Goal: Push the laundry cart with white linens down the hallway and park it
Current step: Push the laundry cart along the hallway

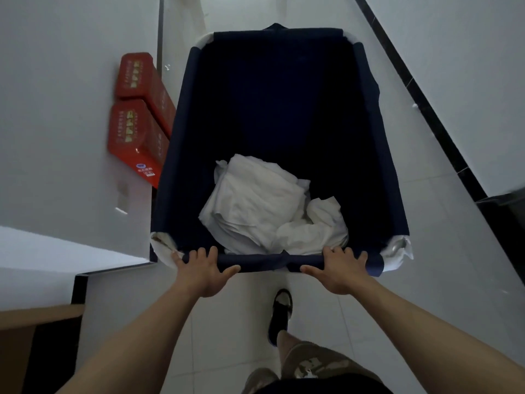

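A dark navy fabric laundry cart (181, 143) stands in front of me in a narrow hallway. Crumpled white linens (264, 206) lie at the bottom of it, near my end. My left hand (200, 273) grips the near rim bar on its left part, fingers curled over the top and thumb underneath. On the right part of the same bar my right hand (339, 273) holds on in the same way. The cart's left side runs close beside two red boxes.
Two red boxes (136, 120) sit against the left white wall (62, 109). A black baseboard (420, 98) lines the right wall. White tiled floor (321, 322) runs ahead. A wooden door edge (34, 317) is at lower left. My sandalled foot (279, 311) steps behind the cart.
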